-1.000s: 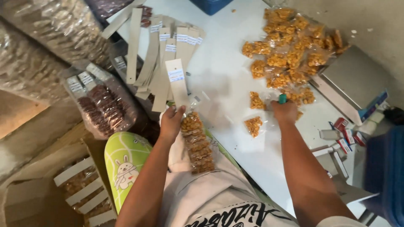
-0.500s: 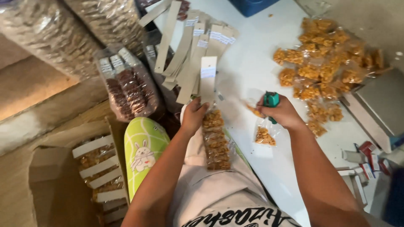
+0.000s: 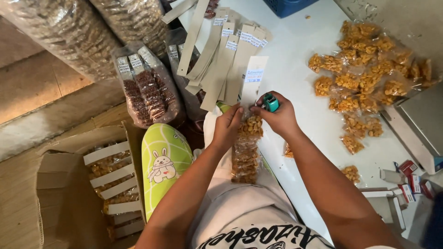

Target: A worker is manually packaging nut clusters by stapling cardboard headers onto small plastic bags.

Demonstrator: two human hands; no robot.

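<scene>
Nearest, at seven o'clock, an open cardboard box (image 3: 60, 184) holds snack strips with pale card headers; beside it stands a green rabbit-print container (image 3: 164, 159); at centre the left hand (image 3: 227, 127) has its fingers pinched shut on the top of a clear strip of nut packets (image 3: 247, 152) hanging toward the lap, while the right hand (image 3: 277, 115), touching it, grips a small teal stapler (image 3: 271, 102) at the strip's card header (image 3: 253, 80). Farther out on the white desk (image 3: 295, 55), loose packets of the same nuts (image 3: 364, 78) pile at two o'clock; more card headers (image 3: 221, 50) fan at twelve; a clear bag of dark snack strips (image 3: 145, 90) lies at ten.

Both hands (image 3: 251, 121) on snack strip (image 3: 247, 147)
</scene>
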